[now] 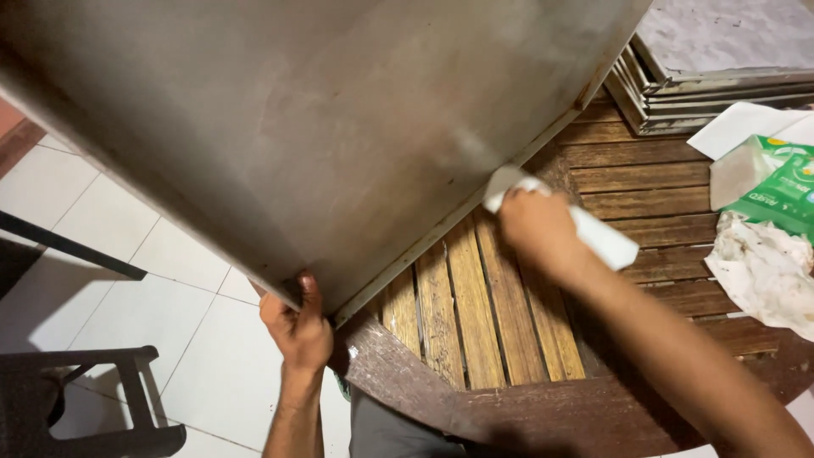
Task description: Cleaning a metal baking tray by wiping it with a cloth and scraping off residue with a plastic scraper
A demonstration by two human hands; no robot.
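Nearest to us, our left hand (297, 326) is clenched on the lower corner of a large metal baking tray (322, 127), thumb over the rim, holding it tilted up on edge over the near side of the round slatted wooden table (475, 331); the tray's underside faces the camera and fills most of the upper left of the view; its surface is dull grey with smears. Further in, our right hand (538, 229) is closed around a folded white tissue (593, 233), one end of it pressed against the tray's lower rim, the other end sticking out to the right. Beyond that, on the right of the table, a crumpled stained tissue (767, 271) lies just beside a green tissue pack (784, 191), with a flat white sheet (742, 127) behind it. Farthest back, a stack of metal trays (704, 76) sits at the table's far edge. Lower left: white floor tiles (127, 280) and a dark stool (93, 399).
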